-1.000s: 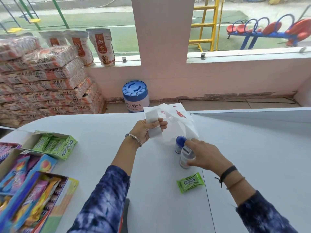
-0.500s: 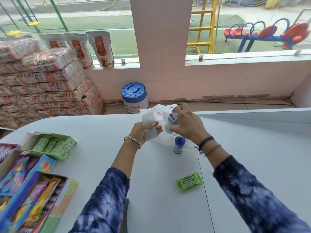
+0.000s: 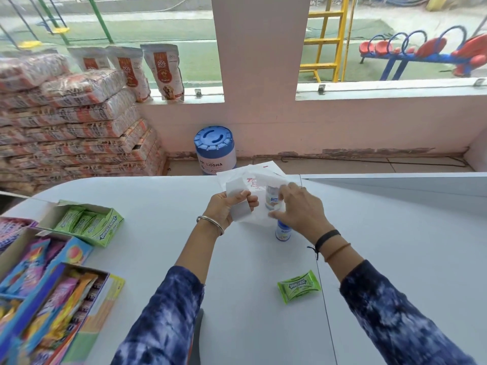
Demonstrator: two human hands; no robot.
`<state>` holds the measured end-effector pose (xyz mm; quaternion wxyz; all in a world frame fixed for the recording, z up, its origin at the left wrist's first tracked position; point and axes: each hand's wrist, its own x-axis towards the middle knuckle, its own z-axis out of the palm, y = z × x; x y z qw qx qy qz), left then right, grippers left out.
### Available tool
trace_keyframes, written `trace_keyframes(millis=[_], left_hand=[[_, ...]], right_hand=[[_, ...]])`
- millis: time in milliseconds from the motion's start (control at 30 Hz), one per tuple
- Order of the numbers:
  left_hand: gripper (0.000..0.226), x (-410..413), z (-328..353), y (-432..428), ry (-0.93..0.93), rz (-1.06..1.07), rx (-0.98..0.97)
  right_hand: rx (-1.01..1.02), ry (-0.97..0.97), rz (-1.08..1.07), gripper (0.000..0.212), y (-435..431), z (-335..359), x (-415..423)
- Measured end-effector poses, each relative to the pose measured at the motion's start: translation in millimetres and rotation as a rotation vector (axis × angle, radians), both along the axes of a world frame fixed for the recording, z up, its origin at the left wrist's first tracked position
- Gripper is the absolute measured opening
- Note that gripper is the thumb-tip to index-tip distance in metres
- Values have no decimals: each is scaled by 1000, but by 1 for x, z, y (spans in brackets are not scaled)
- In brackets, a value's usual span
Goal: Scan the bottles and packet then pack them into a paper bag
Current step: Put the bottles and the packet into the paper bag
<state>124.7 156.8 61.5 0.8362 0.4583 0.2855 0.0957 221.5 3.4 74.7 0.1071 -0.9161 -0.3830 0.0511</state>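
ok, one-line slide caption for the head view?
Right hand lowers a bottle into the paper bag held by the left hand; second bottle and green packet wait.

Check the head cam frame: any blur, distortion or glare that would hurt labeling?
Head view: wide-angle bending curves the counter edge and window sill; the candy boxes at lower left are smeared with blur; the left hand, right hand, bottle at the paper bag and green packet are sharp enough; daylight is soft, with no harsh glare or shadows.
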Motion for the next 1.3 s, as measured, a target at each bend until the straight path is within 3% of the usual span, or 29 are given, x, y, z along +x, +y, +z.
trace_keyframes(millis=[67,133,233,467,700,867,933,1033,1100,1200,1300], left_hand=[[8,-1,-1,-2,-7,14,-9],[10,-2,-3,-3,1,28,-17],[11,-3,-4,-4,-4,27,-45],[13,-6,-6,0,15,53,-37],[13,-9,-8,0,-11,86,-17],[12,-10,-6,-1,-17,92,14],[11,-9,-5,0,-8,94,44],[9,-10,-6,-4,11,93,81],[9,-10,-7,-8,0,75,97],[10,-11,-8,-16,-22,58,111],[8,-12,-10,-19,-8,64,127]], right_hand=[[-163,78,-3,45,-10,-10,-9],[-171,145,-10,36,-16,-15,-11],[-104,183,-22,30,-21,-4,-11],[366,120,-34,33,2,27,-8],[240,107,9,31,39,-29,-12],[382,94,114,40,25,-29,-20],[249,197,146,34,7,-23,-26],[-395,417,144,42,-26,-23,-34],[-649,403,128,55,-44,-31,-40],[-715,300,116,57,-61,-52,-48],[-667,313,146,41,-66,-57,-47]])
